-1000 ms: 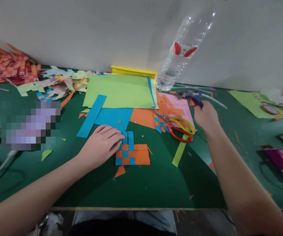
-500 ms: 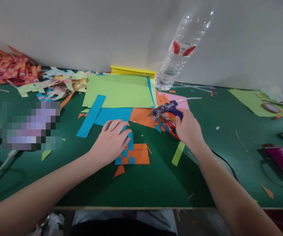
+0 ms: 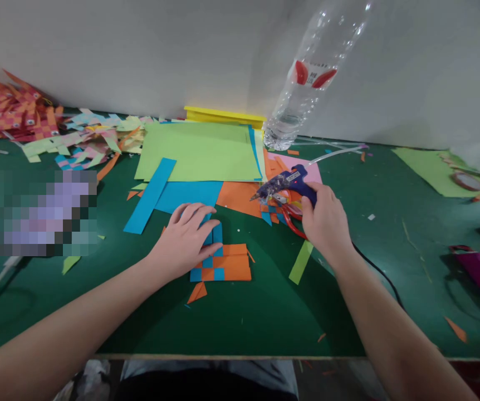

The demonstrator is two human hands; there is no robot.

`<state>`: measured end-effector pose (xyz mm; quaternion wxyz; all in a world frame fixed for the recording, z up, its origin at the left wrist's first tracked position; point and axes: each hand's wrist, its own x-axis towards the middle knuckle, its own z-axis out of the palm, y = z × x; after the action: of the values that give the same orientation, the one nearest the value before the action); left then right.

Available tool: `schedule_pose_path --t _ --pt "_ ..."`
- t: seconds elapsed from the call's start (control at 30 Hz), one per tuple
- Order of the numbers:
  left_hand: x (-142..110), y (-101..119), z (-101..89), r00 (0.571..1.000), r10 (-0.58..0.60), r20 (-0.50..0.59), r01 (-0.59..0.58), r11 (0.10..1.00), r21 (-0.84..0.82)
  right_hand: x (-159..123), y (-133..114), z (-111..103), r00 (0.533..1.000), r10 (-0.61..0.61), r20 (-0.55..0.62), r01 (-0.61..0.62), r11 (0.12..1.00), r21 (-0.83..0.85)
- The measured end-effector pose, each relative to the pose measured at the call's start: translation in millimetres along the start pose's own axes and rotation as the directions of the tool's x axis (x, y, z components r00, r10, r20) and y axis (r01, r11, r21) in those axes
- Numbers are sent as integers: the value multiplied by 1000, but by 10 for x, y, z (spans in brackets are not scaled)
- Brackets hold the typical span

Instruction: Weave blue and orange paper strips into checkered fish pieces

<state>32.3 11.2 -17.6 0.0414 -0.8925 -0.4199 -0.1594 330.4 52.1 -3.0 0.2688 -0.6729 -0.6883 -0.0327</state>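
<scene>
On the green surface point(image 3: 273, 326), my left fingers point(image 3: 190, 214) spread loosely over the blue-and-orange woven paper point(image 3: 220, 262), whose orange bands run rightward, while my right fingers point(image 3: 308, 213), farther from it, grip a glue gun point(image 3: 287, 179), nozzle pointing left.

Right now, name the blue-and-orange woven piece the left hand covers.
The front woven piece, with orange strips extending right; the left hand lies over its left part. The other woven piece sits farther back, near the glue gun.
</scene>
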Motion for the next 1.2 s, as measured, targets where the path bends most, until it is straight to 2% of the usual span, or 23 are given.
schedule_pose_path --t 0.37,0.63,0.8,0.9,1.03,1.2 --pt "5 7 12 997 64 -46 -64 998 -1 -2 9 27 1000 -7 27 6 999 50" --pt "3 24 -19 999 9 -32 -16 971 -237 -5 -3 9 997 -22 73 20 999 35" --pt "-22 30 -77 992 2 -124 -37 959 -282 -31 -30 0 994 -50 100 48 999 19" --pt "-46 38 -97 980 35 -196 -92 953 -288 -69 -71 -3 992 -69 105 66 997 36" --pt "-61 53 -124 942 131 -308 -211 947 -242 -134 -148 -18 989 -62 136 57 998 38" --pt "-85 37 -222 876 329 -353 -397 907 -140 -193 -218 -41 980 -128 152 120 991 59"
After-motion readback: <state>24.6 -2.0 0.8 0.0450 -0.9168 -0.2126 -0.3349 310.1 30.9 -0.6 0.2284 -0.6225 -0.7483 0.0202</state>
